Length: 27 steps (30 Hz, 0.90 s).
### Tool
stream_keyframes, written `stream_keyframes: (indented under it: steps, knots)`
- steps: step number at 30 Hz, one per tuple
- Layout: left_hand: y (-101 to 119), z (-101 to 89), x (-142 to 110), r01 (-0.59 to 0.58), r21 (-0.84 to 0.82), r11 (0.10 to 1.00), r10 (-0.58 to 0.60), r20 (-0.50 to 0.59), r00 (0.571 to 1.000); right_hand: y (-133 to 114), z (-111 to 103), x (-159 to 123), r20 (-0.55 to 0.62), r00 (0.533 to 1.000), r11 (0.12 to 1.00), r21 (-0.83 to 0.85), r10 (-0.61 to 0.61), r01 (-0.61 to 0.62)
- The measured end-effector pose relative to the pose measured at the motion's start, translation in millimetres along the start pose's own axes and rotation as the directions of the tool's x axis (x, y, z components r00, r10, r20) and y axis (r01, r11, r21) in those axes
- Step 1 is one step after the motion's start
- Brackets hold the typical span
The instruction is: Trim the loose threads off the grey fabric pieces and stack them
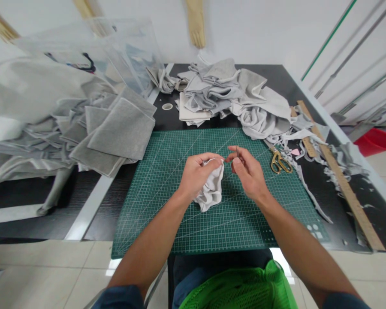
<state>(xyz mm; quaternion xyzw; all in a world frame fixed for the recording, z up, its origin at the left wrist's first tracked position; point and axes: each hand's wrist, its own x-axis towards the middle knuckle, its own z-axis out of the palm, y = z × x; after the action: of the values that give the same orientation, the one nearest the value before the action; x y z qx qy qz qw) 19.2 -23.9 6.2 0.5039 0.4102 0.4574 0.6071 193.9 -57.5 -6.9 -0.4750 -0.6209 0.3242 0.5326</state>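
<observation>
A: What does the left hand (197,174) do?
B: It grasps a small, crumpled piece of light-grey fabric (211,191), between the thumb and the fingers; the fabric hangs below the fingers, over the middle of the green cutting mat with white grid lines (154,206).
A: And the right hand (248,171)?
B: It is just beside, with bent fingers near the upper edge of the fabric; something thin and dark seems to be at its fingers, but it is too small, so I cannot tell if this hand grips it.
A: Which things are about them?
B: The scissors with gold-coloured metal handles (280,163) lie at the mat's right edge; a heap of grey and whitish cloth (225,88) is behind the mat.
</observation>
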Motion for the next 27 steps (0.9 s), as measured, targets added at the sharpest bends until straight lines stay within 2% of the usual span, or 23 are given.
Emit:
stream_keyframes:
  steps: [5,11,15,22,27]
  knots:
    - [-2.3,-1.4,2.1,0.057,-0.075,0.996,-0.060,-0.032,0.998,1.0,3.2,-3.2,-0.037,0.996,0.982,-0.172,-0.080,0.073]
    - [-5.5,-3.3,3.4,0.023,-0.072,0.997,-0.024,-0.019,1.000,-3.4,7.5,-3.8,-0.068,0.978,0.931,-0.326,-0.198,0.166]
    - [-6.6,-3.7,3.4,-0.023,-0.110,0.994,0.023,-0.002,1.000,-6.9,6.8,-2.1,-0.050,0.964,0.922,-0.310,-0.260,0.232]
    - [-6.1,-2.3,2.9,-0.069,-0.124,0.990,0.072,0.019,0.997,-3.8,6.1,-1.8,-0.042,0.962,0.928,-0.282,-0.268,0.246]
    - [-5.9,-2.2,2.1,-0.110,-0.039,0.993,0.110,-0.012,0.994,-5.1,6.4,-2.1,-0.036,0.958,0.925,-0.274,-0.284,0.264]
